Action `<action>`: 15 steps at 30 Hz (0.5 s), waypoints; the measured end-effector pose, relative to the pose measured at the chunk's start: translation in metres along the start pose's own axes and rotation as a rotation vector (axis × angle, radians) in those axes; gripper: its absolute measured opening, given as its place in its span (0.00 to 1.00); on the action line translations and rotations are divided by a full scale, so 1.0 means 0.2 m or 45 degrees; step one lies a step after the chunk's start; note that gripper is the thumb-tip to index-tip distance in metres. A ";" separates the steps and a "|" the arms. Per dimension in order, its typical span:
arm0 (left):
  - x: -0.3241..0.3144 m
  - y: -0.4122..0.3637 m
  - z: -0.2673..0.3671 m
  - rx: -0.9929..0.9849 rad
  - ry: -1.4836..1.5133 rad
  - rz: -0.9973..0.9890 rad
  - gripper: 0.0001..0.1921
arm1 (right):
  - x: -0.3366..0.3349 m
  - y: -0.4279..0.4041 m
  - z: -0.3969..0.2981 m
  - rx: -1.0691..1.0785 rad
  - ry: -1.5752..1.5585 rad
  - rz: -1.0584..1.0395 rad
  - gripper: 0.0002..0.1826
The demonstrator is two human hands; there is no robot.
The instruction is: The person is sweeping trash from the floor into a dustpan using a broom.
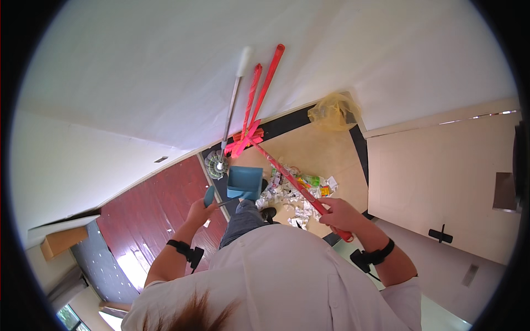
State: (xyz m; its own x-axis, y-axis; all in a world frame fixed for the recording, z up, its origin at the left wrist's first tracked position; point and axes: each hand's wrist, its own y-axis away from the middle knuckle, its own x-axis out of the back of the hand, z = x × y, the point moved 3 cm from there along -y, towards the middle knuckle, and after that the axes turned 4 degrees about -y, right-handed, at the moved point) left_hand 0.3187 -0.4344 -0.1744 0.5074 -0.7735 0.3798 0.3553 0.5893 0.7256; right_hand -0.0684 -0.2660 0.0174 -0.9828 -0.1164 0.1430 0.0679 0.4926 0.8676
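My left hand (201,213) grips the long handle of a teal dustpan (245,178), just below its teal grip end (209,195). The pan hangs or rests near the floor in front of my leg; I cannot tell which. My right hand (341,215) is closed around the upper part of a red broom handle (283,171). That handle slants away to the far left, over a pile of torn paper and wrappers (298,192) on the tan floor. Its lower end reaches pink and red broom heads by the wall, where they overlap.
Two more red handles (268,85) and a mop (233,109) with a striped round head lean on the white wall. A yellow plastic bag (335,111) lies in the corner. To the right is a pale door (430,182); reddish wood flooring (157,211) lies left.
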 end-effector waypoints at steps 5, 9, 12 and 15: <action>0.13 0.17 -0.29 0.047 0.061 0.264 0.15 | 0.06 0.06 -0.10 -0.040 -0.053 -0.029 0.36; 0.13 0.24 -0.45 0.122 0.007 0.239 0.15 | 0.03 0.07 -0.14 -0.008 -0.018 -0.052 0.36; 0.10 0.23 -0.52 0.149 -0.070 0.246 0.16 | 0.01 0.06 -0.15 0.001 0.008 -0.021 0.35; -0.01 0.13 -0.82 0.230 -0.239 0.157 0.18 | 0.00 0.07 -0.25 -0.020 0.110 -0.001 0.34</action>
State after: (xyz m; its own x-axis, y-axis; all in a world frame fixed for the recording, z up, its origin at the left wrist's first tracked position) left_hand 0.4552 -0.3806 -0.2503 0.3780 -0.7383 0.5585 0.1458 0.6433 0.7516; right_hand -0.0597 -0.3023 0.0533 -0.9645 -0.1911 0.1822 0.0705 0.4787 0.8751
